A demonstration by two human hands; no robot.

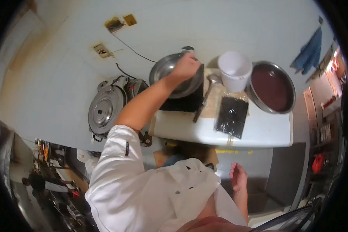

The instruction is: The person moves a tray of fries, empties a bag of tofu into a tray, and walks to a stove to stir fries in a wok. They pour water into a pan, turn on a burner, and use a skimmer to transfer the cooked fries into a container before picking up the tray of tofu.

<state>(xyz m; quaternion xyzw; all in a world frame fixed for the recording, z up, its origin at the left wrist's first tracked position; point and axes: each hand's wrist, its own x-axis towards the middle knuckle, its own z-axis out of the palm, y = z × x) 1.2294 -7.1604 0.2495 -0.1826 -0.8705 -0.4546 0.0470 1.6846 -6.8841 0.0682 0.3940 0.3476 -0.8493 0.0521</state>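
Note:
My left hand (pixel 186 66) reaches across a round steel pan (pixel 162 69). Its fingers are closed near the far right rim; what they grip is hidden, though a small dark bit shows beside them. The pan rests on a black cooktop (pixel 179 105). Low at my side, away from the counter, hangs my right hand (pixel 238 176), fingers loosely bent and apart with nothing in them. A long dark-handled spoon (pixel 208 94) lies right of the pan. Beside it is a flat black packet in shiny clear plastic (pixel 232 118).
A white tub (pixel 234 71) and a wide steel bowl of dark reddish contents (pixel 272 87) stand at the right. Left is a lidded metal pot (pixel 105 108). Cords run from wall sockets (pixel 101 50). A blue cloth (pixel 308 52) hangs at right; another person (pixel 52 183) is far left.

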